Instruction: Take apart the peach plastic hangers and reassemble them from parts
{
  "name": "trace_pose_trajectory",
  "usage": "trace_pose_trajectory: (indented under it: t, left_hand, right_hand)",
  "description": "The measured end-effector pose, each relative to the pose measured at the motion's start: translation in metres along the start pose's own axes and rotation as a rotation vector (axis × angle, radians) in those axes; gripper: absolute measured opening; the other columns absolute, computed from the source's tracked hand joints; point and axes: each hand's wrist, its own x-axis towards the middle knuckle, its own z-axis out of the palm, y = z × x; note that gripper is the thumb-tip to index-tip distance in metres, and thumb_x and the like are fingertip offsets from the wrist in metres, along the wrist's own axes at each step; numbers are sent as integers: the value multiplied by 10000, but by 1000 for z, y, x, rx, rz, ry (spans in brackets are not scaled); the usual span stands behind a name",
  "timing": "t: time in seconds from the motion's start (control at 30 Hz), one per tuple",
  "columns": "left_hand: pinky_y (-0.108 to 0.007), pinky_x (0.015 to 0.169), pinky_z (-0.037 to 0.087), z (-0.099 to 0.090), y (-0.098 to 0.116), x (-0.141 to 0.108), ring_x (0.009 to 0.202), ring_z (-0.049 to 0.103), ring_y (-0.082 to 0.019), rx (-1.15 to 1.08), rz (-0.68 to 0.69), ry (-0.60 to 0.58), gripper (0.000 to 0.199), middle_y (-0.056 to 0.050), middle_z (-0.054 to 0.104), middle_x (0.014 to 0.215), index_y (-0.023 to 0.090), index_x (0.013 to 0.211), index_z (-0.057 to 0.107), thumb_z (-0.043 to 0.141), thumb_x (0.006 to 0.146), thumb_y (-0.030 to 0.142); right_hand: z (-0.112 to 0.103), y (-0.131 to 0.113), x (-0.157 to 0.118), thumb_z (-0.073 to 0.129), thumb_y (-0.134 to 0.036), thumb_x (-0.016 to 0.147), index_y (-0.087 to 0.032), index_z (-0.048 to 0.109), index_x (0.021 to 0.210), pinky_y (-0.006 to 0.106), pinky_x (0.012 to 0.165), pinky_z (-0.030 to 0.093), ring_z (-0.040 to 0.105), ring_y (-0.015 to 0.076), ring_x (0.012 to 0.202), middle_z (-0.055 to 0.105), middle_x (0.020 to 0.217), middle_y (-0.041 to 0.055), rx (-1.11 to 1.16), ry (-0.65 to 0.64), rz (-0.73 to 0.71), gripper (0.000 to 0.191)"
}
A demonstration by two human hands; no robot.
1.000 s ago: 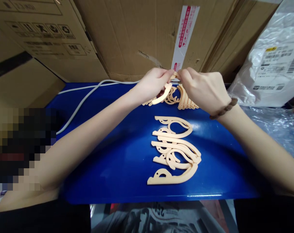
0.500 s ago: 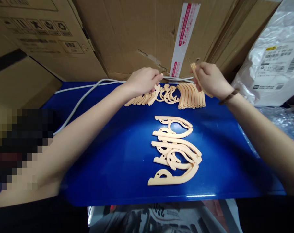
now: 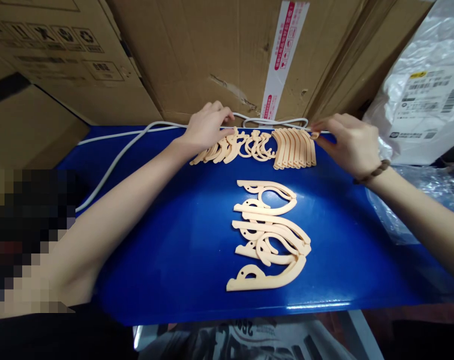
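Note:
My left hand point(image 3: 207, 127) is over the left heap of curved beige hanger arms point(image 3: 213, 152) at the back of the table, thumb and fingers apart, the thumb close to one upright piece. Beige hooks point(image 3: 257, 146) lie in the middle of that row, with a stack of curved beige strips point(image 3: 292, 148) to their right. To the right of the stack, my right hand point(image 3: 349, 142) pinches a beige strip point(image 3: 315, 135), seen nearly end-on and mostly hidden by the fingers. Nearer to me, several assembled folding hangers point(image 3: 266, 287) lie overlapping on the blue table point(image 3: 166, 250).
Cardboard boxes point(image 3: 196, 45) stand against the table's back edge. A white cable point(image 3: 116, 170) runs along the back and left. At the right are a white plastic-wrapped parcel point(image 3: 422, 90) and clear plastic film point(image 3: 437, 200). A printed grey bag point(image 3: 245, 345) is below the front edge.
My left hand has shifted left and its fingers have spread. My right hand has moved right and lower, turning the beige strip. The assembled hangers stay where they lay.

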Motion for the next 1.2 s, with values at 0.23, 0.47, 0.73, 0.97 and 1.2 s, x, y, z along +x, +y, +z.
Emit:
trace_pose_trajectory:
  t: [0.23, 0.47, 0.73, 0.97, 1.2]
  left_hand:
    - [-478, 1264, 280, 21, -13, -10, 1479, 446, -303, -101, 305, -114, 524, -113, 566, 1543, 251, 1394, 672, 439, 1022, 537]
    - [-455, 1245, 327, 29, -18, -19, 1453, 484, -301, -181, 189, -67, 560, -152, 553, 1534, 205, 1418, 655, 430, 993, 490]
    - [-535, 1224, 336, 27, -13, -24, 1434, 482, -351, -73, 151, -49, 497, -151, 535, 1550, 209, 1404, 654, 443, 1003, 414]
    - [-405, 1056, 470, -9, 21, -32, 1217, 628, -297, -113, 219, -95, 412, -147, 680, 1282, 164, 1282, 670, 503, 990, 403]
    - [-250, 707, 455, -27, 65, -40, 868, 677, -201, -155, 256, -694, 408, -38, 761, 1037, 202, 1056, 693, 793, 753, 455]
  right_hand:
    - [18, 9, -18, 401, -292, 1063, -200, 719, 1128, 354, 638, 435, 711, 251, 1037, 758, 1286, 119, -28, -159, -125, 336]
    - [27, 14, -24, 453, -260, 1018, -196, 689, 1191, 385, 821, 576, 734, 267, 1079, 720, 1338, 124, 144, -177, -58, 300]
    - [32, 17, -22, 464, -242, 974, -202, 688, 1142, 417, 840, 580, 748, 291, 1029, 761, 1205, 126, 219, -189, 6, 282]
    - [14, -3, -14, 441, -209, 966, -190, 681, 1184, 372, 649, 514, 728, 293, 950, 764, 1131, 136, 28, -158, -2, 325]
    - [-35, -87, 1, 430, -263, 1044, -193, 713, 1160, 401, 768, 509, 695, 297, 1023, 756, 1090, 136, 107, -184, -196, 313]
